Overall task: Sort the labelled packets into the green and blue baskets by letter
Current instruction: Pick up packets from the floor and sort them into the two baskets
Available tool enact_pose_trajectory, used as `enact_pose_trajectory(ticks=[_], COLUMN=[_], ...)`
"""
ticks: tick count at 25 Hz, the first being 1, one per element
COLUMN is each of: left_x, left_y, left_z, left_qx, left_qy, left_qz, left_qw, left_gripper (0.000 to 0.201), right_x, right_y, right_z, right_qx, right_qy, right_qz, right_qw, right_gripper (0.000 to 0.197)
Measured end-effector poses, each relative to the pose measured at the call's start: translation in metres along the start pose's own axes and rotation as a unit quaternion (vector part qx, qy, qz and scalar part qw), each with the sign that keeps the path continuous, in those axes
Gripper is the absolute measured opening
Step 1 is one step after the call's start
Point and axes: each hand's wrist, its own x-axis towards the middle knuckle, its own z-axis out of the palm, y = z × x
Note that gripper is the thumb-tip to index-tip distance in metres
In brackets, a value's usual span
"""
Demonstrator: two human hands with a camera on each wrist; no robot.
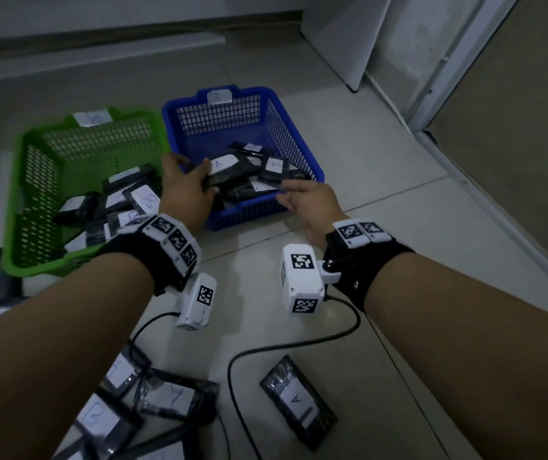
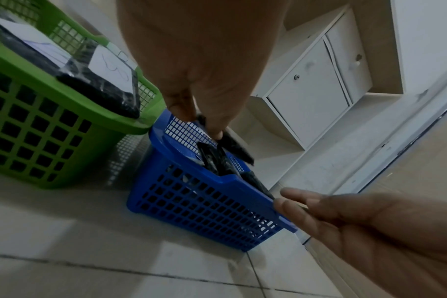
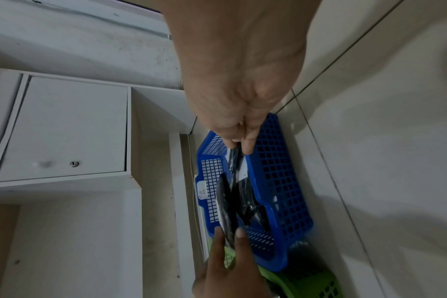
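1. Head view: an A packet [image 1: 224, 170] is gripped at its near end by the left hand [image 1: 184, 190], thumb on top, and is held over the blue basket [image 1: 246, 212], above the packets already lying there.
2. The right hand [image 1: 309, 202] holds nothing; its fingers are loosely extended just right of the grip, at the blue basket's near rim.
3. Left of the grip, the green basket [image 1: 17, 200] is seen to hold several packets, at least one marked B.
4. Sorting is judged partly done: both baskets are part-filled.
5. Nearer than the grip, a lone A packet [image 1: 297, 401] and a heap [image 1: 140, 403] of mixed A and B packets are left on the floor [image 1: 398, 200].
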Motion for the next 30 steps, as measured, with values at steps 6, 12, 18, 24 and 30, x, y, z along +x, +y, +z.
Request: enact_pose_trajectory(ticks=[6,12,18,24,30], left_x=[-0.018,-0.126,-0.195,-0.227,-0.224], left_y=[0.004,-0.005,-0.04,-0.08,-0.09], left_z=[0.001,-0.001,-0.029,-0.04,-0.028], left_qx=[0.023,-0.041,0.033,0.065,0.132], left_qy=[-0.093,-0.183,-0.391,-0.401,-0.386], left_qz=[0.024,0.126,0.062,0.036,0.081], left_qw=[0.995,0.974,0.918,0.913,0.909], left_gripper=[0.067,0.027,0.036,0.064,0.05], right_x=[-0.053,-0.139,-0.191,-0.189,-0.161], right_y=[0.044,0.102,0.115,0.137,0.127], right_z=[-0.027,-0.046,-0.038,-0.022,0.002], right_qx=[-0.087,-0.372,-0.551,-0.595,-0.581], right_qy=[-0.035,-0.113,-0.15,-0.14,-0.237], right_qz=[-0.005,0.009,0.067,0.063,0.092], right_qw=[0.996,0.921,0.818,0.789,0.773], right_gripper=[0.021,0.023,0.085,0.055,0.023])
